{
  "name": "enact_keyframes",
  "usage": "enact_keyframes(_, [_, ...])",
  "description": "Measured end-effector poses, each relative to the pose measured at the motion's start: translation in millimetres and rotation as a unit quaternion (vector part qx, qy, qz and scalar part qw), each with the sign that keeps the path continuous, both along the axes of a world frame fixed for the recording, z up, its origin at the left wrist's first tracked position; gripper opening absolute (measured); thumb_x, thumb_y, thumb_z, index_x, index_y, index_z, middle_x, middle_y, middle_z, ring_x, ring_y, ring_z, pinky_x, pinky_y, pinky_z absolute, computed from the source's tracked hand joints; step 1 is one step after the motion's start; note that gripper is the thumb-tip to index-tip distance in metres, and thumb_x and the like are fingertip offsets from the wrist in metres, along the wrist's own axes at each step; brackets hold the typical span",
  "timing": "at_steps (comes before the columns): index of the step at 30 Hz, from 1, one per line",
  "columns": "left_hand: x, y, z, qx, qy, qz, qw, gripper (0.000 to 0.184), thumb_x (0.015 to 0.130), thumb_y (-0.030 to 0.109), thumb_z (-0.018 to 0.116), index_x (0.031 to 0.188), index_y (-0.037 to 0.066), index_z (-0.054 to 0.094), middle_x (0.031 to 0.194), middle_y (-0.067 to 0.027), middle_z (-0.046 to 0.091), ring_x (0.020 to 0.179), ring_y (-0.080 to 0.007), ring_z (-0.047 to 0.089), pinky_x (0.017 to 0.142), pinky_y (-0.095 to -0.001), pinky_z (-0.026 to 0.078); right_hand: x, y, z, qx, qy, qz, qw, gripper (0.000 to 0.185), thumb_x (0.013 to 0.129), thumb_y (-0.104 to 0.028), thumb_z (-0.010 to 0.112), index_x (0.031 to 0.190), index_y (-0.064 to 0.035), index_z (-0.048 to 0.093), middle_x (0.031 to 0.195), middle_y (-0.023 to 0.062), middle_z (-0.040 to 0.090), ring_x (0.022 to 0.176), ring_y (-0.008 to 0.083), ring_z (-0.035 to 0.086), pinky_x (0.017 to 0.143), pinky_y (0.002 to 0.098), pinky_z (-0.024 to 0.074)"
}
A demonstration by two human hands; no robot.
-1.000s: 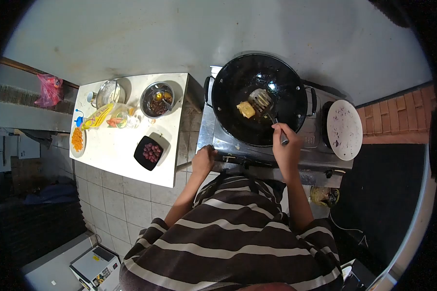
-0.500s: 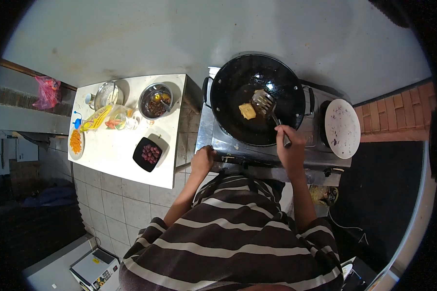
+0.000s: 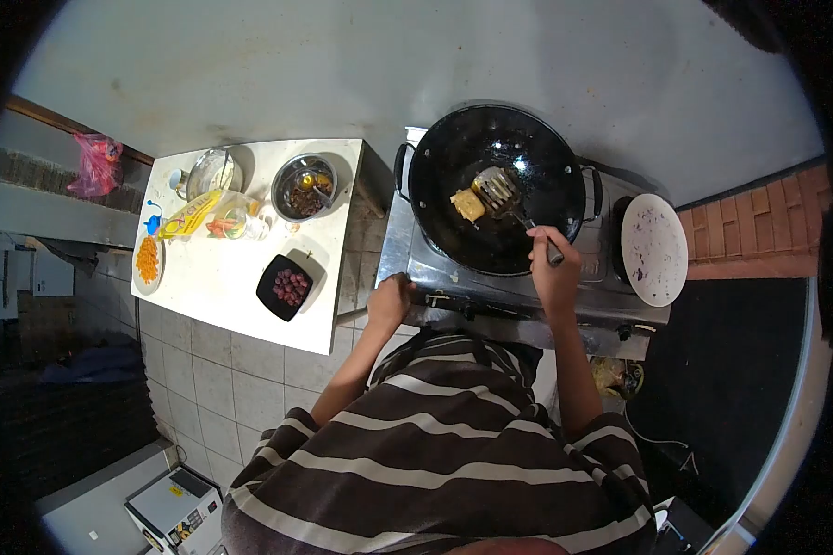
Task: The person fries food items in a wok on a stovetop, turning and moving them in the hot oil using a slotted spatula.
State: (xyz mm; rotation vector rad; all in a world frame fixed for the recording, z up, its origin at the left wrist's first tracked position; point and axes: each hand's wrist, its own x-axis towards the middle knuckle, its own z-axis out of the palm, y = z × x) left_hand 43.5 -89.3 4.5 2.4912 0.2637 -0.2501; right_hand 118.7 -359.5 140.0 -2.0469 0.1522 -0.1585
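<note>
My right hand [image 3: 555, 264] grips the handle of a slotted spatula [image 3: 500, 190], whose head is down in a black wok [image 3: 444, 236]. Against the spatula's left edge lies a golden-brown folded piece of food [image 3: 467, 204]. The wok, with a loop handle on either side, sits on a steel gas stove [image 3: 407, 264]. At the stove's front left corner rests my left hand [image 3: 391, 301], its fingers curled at the edge; whether they hold anything is hidden.
Right of the wok stands a white oval plate [image 3: 654, 250] with dark bits. On the white table [image 3: 222, 305] at left are a black dish [image 3: 273, 296] of reddish pieces, a steel bowl [image 3: 282, 199], a yellow-labelled bottle [image 3: 199, 217] and a plate of orange shreds [image 3: 148, 262].
The spatula's head has moved slightly left, up to the golden piece, which sits slightly further left. My right hand has shifted a little. My left hand stays at the stove's corner.
</note>
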Motion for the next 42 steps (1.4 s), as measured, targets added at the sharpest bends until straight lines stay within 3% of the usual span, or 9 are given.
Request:
enact_keyframes(8, [2, -1, 3, 0.008, -0.003, -0.007, 1.0, 0.026, 0.094, 0.031, 0.06, 0.092, 0.006, 0.065, 0.088, -0.0223, 0.069, 0.086, -0.0437, 0.067, 0.071, -0.0541, 0.052, -9, 1, 14, -0.163, -0.237, 0.073, 0.955, 0.003, 0.089, -0.004, 0.064, 0.089, -0.0006, 0.064, 0.075, 0.0154, 0.065, 0.067, 0.0324, 0.067, 0.059, 0.0391, 0.0504])
enact_keyframes(15, [0, 1, -2, 0.004, -0.016, -0.014, 1.0, 0.026, 0.094, 0.032, 0.06, 0.093, 0.006, 0.064, 0.089, -0.0219, 0.069, 0.085, -0.0441, 0.066, 0.071, -0.0543, 0.052, -4, 2, 55, -0.208, -0.206, 0.089, 0.952, 0.009, 0.088, -0.005, 0.065, 0.081, -0.0025, 0.06, 0.068, 0.0172, 0.06, 0.064, 0.0375, 0.062, 0.055, 0.0436, 0.0463])
enact_keyframes(17, [0, 1, -3, 0.003, -0.012, -0.012, 1.0, 0.026, 0.094, 0.032, 0.06, 0.093, 0.006, 0.064, 0.088, -0.0221, 0.069, 0.085, -0.0442, 0.066, 0.07, -0.0542, 0.052, 8, 0, 79, -0.197, -0.069, 0.127, 0.97, 0.017, 0.089, -0.011, 0.066, 0.077, -0.0009, 0.059, 0.064, 0.021, 0.057, 0.063, 0.0409, 0.059, 0.055, 0.0437, 0.0447])
enact_keyframes(19, [1, 0, -1, 0.0, -0.011, -0.009, 1.0, 0.026, 0.094, 0.032, 0.06, 0.093, 0.007, 0.064, 0.088, -0.0222, 0.068, 0.085, -0.0442, 0.066, 0.07, -0.0541, 0.052, 29, -2, 86, -0.199, -0.053, 0.117, 0.972, 0.027, 0.09, -0.018, 0.065, 0.072, 0.0017, 0.058, 0.062, 0.0246, 0.055, 0.061, 0.0438, 0.056, 0.053, 0.043, 0.0427])
enact_keyframes(22, [3, 0, 1, -0.008, 0.033, 0.009, 0.999, 0.023, 0.092, 0.026, 0.063, 0.098, 0.004, 0.069, 0.093, -0.0249, 0.068, 0.091, -0.0449, 0.065, 0.077, -0.0538, 0.05, 72, -17, 85, -0.22, -0.042, 0.13, 0.966, 0.034, 0.09, -0.025, 0.063, 0.072, 0.0029, 0.06, 0.059, 0.0222, 0.057, 0.055, 0.0404, 0.057, 0.051, 0.0394, 0.0423])
enact_keyframes(25, [3, -1, 0, -0.002, 0.018, 0.012, 1.0, 0.023, 0.092, 0.026, 0.063, 0.096, 0.004, 0.069, 0.093, -0.0246, 0.068, 0.091, -0.0451, 0.065, 0.076, -0.0541, 0.05, 101, -24, 90, -0.164, 0.079, 0.144, 0.973, 0.038, 0.091, -0.031, 0.062, 0.072, 0.0013, 0.065, 0.052, 0.0143, 0.057, 0.045, 0.0275, 0.057, 0.046, 0.0344, 0.0412])
enact_keyframes(28, [1, -3, 8, -0.024, 0.026, 0.034, 0.999, 0.022, 0.092, 0.026, 0.063, 0.094, 0.004, 0.069, 0.092, -0.0243, 0.068, 0.09, -0.045, 0.065, 0.075, -0.0543, 0.049, 110, -26, 93, -0.087, 0.191, 0.108, 0.972, 0.039, 0.093, -0.038, 0.061, 0.074, -0.0046, 0.069, 0.05, 0.0019, 0.052, 0.037, 0.0103, 0.047, 0.037, 0.0273, 0.0356])
enact_keyframes(32, [1, -3, 9, -0.028, 0.025, 0.027, 0.999, 0.023, 0.093, 0.028, 0.062, 0.093, 0.006, 0.067, 0.092, -0.0229, 0.069, 0.091, -0.0436, 0.066, 0.075, -0.0536, 0.05, 95, -36, 75, -0.014, 0.188, 0.078, 0.979, 0.036, 0.094, -0.037, 0.061, 0.079, -0.0049, 0.07, 0.051, 0.0011, 0.051, 0.037, 0.008, 0.044, 0.035, 0.025, 0.0297])
enact_keyframes(42, [2, 1, 4, -0.031, 0.013, 0.005, 0.999, 0.023, 0.093, 0.028, 0.06, 0.093, 0.007, 0.067, 0.092, -0.0223, 0.069, 0.09, -0.0421, 0.067, 0.075, -0.0529, 0.051, 44, -22, 58, 0.073, 0.166, 0.006, 0.983, 0.031, 0.098, -0.029, 0.059, 0.083, -0.0047, 0.071, 0.052, -0.0006, 0.052, 0.041, 0.0055, 0.045, 0.039, 0.0241, 0.0295])
